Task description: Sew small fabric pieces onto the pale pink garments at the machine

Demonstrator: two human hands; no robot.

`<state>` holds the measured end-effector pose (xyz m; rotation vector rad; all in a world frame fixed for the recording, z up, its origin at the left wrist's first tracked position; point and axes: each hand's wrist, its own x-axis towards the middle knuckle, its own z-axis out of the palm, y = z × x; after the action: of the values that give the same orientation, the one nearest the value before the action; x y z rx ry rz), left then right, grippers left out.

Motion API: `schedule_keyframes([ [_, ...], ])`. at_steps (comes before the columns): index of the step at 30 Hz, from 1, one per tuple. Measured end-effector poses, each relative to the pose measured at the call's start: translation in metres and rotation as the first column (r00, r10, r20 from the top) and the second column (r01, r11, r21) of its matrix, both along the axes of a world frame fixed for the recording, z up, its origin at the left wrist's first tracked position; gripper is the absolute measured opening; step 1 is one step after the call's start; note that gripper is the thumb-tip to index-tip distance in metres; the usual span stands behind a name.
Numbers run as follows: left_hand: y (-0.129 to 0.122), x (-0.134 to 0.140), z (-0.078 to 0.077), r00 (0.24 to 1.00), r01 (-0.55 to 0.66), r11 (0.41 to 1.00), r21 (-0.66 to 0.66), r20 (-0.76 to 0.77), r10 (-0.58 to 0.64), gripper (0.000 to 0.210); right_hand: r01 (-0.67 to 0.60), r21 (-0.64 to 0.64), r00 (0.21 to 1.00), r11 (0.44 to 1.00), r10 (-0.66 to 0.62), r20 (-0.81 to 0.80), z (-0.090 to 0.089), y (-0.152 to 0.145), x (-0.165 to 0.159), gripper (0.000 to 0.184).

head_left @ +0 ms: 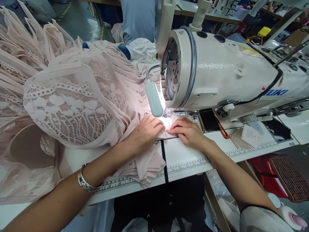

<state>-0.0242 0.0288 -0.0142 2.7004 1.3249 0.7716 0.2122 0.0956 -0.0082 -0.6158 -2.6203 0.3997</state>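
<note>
Under the needle of a white sewing machine [217, 67] lies a small piece of pale fabric [170, 124], lit by a lamp [154, 98] at the machine's head. My left hand [149, 130] presses on the fabric's left side, fingers together and bent. From the right, my right hand [189, 132] pinches the fabric's edge close to the presser foot. Pale pink lace bra pieces [70, 103] are heaped to the left of my left hand. Layered pink fabric pieces [147, 166] hang over the table's front edge below it.
A phone [209, 120], an orange-handled cutter [224, 131] and stacked paper tags [248, 135] lie right of my right hand. A ruler tape [188, 166] runs along the table's front edge. Below right are a red stool [267, 177] and an open drawer.
</note>
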Motion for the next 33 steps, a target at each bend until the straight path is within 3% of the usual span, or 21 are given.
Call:
schedule_keyframes([
  [5,-0.004,-0.002,0.0,0.993,-0.032,0.999,-0.036,-0.116,0.028,0.035,0.006,0.074,0.999,0.997,-0.009,0.036,-0.002,-0.002,0.001,0.039],
  [15,0.001,-0.004,0.005,0.996,-0.023,0.989,-0.148,-0.089,0.01,0.049,-0.011,0.123,0.997,0.992,0.001,0.082,-0.005,-0.001,0.002,0.043],
  [22,0.006,-0.003,0.011,0.998,-0.044,0.969,-0.242,-0.049,0.033,0.036,0.075,0.082,0.983,0.994,-0.088,0.161,-0.002,-0.004,-0.003,0.042],
  [28,0.009,-0.001,0.013,0.995,-0.076,0.976,-0.204,-0.082,0.06,0.037,0.136,0.029,0.959,0.99,-0.139,0.249,0.005,-0.005,-0.01,0.043],
  [33,0.009,0.003,0.003,0.982,-0.17,0.981,-0.098,-0.106,0.159,0.028,0.168,0.034,0.937,0.985,-0.17,0.304,0.008,-0.005,-0.015,0.047],
])
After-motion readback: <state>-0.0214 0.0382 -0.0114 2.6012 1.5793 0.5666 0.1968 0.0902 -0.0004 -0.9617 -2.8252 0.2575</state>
